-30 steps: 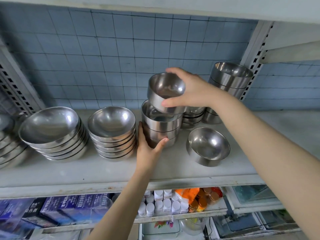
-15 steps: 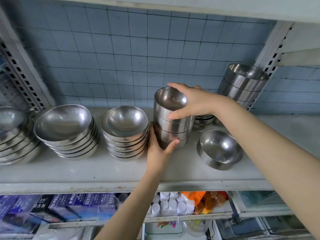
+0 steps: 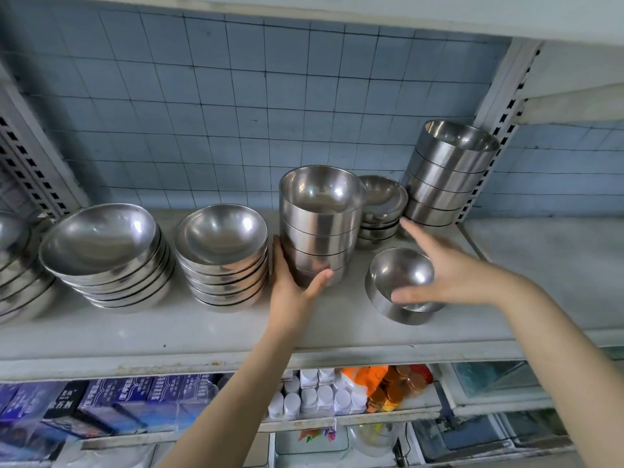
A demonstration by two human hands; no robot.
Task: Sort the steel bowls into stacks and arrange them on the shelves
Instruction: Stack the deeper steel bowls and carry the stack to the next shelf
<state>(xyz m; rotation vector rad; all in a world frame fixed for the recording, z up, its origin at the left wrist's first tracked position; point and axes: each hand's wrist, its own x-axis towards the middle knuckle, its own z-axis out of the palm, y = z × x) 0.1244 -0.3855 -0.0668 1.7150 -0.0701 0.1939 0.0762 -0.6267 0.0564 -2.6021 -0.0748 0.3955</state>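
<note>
Top shelf (image 3: 135,325) is running the full width under a blue tiled wall (image 3: 202,96), with a slotted upright (image 3: 499,106) at the right.

Seven bowl groups are sitting on it: six stacks and one loose bowl.
- wide stack (image 3: 101,251), left of centre: roughly six shallow bowls, rims too tight for an exact count
- second wide stack (image 3: 223,248), just beside it: also roughly six
- tall stack (image 3: 449,170), leaning at the upright: four straight-sided bowls showing
- centre stack (image 3: 320,224): four straight-sided bowls showing, standing upright near the front edge
- cut-off stack (image 3: 13,265) at the far left: frame edge is hiding most of it, no count
- low stack (image 3: 383,201) behind the centre stack: three or four small bowls
- single bowl (image 3: 400,271): standing alone at front right, mouth up

Left hand (image 3: 290,288) is gripping the centre stack at its base, fingers on the left side and thumb wrapping round the front.
Right hand (image 3: 449,275) is holding nothing and hovering at the single bowl, fingers spread and straight, thumb lying across the near rim. It is motion-blurred, so contact is unclear.

Lower shelf is holding blue boxes (image 3: 135,400) with print too blurred to read, about a dozen white bottles (image 3: 317,396), an orange packet (image 3: 364,373) and several copper-lidded jars (image 3: 395,390).
</note>
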